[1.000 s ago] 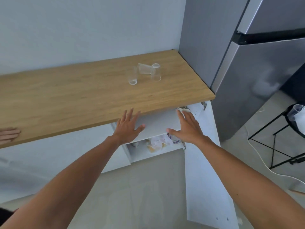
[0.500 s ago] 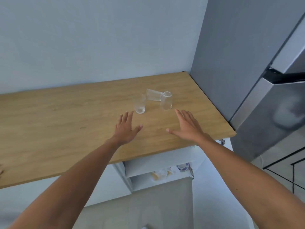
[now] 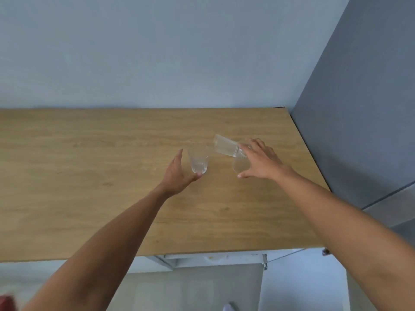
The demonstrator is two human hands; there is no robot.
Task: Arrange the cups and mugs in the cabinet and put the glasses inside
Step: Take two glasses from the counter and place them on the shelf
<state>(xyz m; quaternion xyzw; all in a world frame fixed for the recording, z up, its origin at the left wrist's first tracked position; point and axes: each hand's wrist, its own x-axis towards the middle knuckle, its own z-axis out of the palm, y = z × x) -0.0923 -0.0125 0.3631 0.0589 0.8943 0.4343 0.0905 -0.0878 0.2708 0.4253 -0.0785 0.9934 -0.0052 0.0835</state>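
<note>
Three clear glasses are seen on a wooden countertop (image 3: pixel 89 176), grouped toward its right end and roughly midway between the back edge at the wall and the front edge. The left hand (image 3: pixel 177 173) is held open beside a ribbed glass (image 3: pixel 198 161), which stands upright; the fingers are stretched along its left side and the thumb tip is placed at its base on the near side, but the hand is not closed around it, and whether the fingers touch the glass cannot be told. The right hand (image 3: pixel 261 161) is spread open, palm down, over a second upright glass (image 3: pixel 240 163), whose lower part is visible under the fingers; the thumb is pointed left near the countertop just in front of that glass, and a firm grip cannot be confirmed. A third glass (image 3: pixel 225 148) is seen lying on its side just behind these two, its one end reaching toward the back of the countertop and its other end met by the fingertips of the right hand. The ribbed glass and the glass under the right hand are set near each other but apart. At the right edge of the countertop a tall grey refrigerator (image 3: pixel 359 108) is placed. Below the front edge, the top of a white cabinet (image 3: pixel 213 258) is visible, with its door (image 3: pixel 303 288) swung open to the right.
</note>
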